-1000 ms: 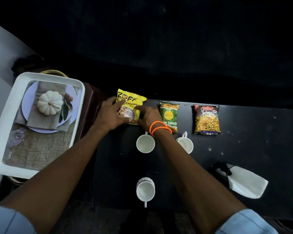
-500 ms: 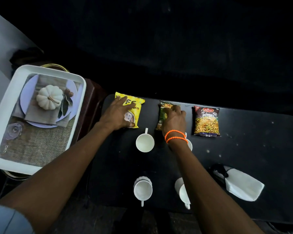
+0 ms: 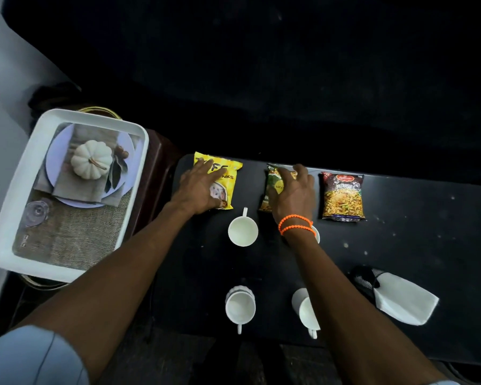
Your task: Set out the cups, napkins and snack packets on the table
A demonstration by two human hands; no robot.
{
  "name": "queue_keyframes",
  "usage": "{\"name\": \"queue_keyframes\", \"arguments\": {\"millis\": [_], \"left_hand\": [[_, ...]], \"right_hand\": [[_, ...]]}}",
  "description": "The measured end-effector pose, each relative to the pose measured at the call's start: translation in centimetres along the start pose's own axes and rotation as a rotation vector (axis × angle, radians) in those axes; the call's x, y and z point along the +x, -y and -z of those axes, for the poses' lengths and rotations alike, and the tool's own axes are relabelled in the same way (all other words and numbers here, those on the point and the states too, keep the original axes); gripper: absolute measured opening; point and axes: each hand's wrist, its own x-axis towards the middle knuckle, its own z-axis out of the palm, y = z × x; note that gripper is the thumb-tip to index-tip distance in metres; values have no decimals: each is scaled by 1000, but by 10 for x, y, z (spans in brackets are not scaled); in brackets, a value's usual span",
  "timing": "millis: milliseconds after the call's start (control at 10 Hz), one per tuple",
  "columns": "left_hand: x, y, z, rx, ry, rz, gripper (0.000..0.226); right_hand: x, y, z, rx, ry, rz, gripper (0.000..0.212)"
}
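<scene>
Change: right hand (image 3: 290, 194), a second ago beside the left on the yellow packet (image 3: 217, 183), now lies on the green packet (image 3: 272, 187); a fourth cup (image 3: 306, 308) has come into view at 6 o'clock.
Left hand (image 3: 199, 190): fingers straight and spread, flat on the yellow packet, pointing to 1 o'clock; pressing, not gripping.
Right hand: palm down over the green packet, fingers bent over its far edge; whether they clamp it or only rest there cannot be told. Orange bead bracelets (image 3: 296, 225) on the wrist.
Packets: three in a row along the table's (image 3: 414, 245) far edge, at 12 o'clock; the red packet (image 3: 342, 195) lies untouched at 1 o'clock.
Cups: one (image 3: 242, 230) just near of the yellow packet, another mostly hidden by the right wrist, two at the near edge.
Napkin (image 3: 403, 300): folded, at 4 o'clock.
Tray (image 3: 67, 194): at 9 o'clock, off the table.
</scene>
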Motion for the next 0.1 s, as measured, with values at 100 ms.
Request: {"name": "queue_keyframes", "arguments": {"millis": [100], "left_hand": [[1, 2, 0, -41, -53, -48, 94]], "right_hand": [[0, -1, 3, -35, -106, 52, 46]]}}
